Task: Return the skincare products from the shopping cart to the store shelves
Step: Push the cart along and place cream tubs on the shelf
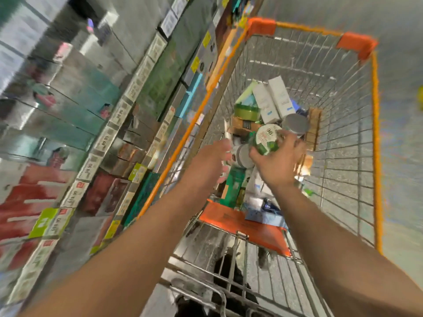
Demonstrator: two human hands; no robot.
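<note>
An orange-rimmed wire shopping cart (375,143) stands beside the store shelves (96,124) on the left. Inside lie several skincare products: white boxes (272,101), a green jar (246,110), a grey-lidded tin (295,125) and a dark green box (234,186). My right hand (278,161) grips a round green jar with a white printed lid (266,139) just above the pile. My left hand (211,160) reaches into the cart beside it, fingers pointing down at a grey-lidded jar (243,156); the blur hides whether they touch it.
The shelves hold boxed products behind rows of price tags (100,143), all blurred by motion. The cart's orange child-seat flap (242,227) lies near me with a blue packet (265,216) on it. Grey floor lies to the right of the cart.
</note>
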